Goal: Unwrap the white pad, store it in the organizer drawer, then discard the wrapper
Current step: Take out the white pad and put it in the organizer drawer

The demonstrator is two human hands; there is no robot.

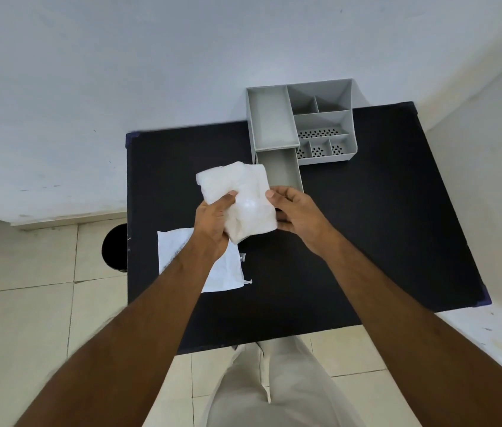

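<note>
The white pad (237, 195) is being held up in the air over the middle of the black worktop (367, 226), just near the open drawer (280, 172) of the grey organizer (323, 118). It is looking shiny, so some wrapper may be on it; this is hard to tell. A flat white sheet (182, 260) is lying on the worktop, near and left. Storing and throwing away are not done yet. The left hand (212, 220) is pinching the pad's left side. The right hand (296, 211) is gripping its right edge. Both arms are reaching forward.
</note>
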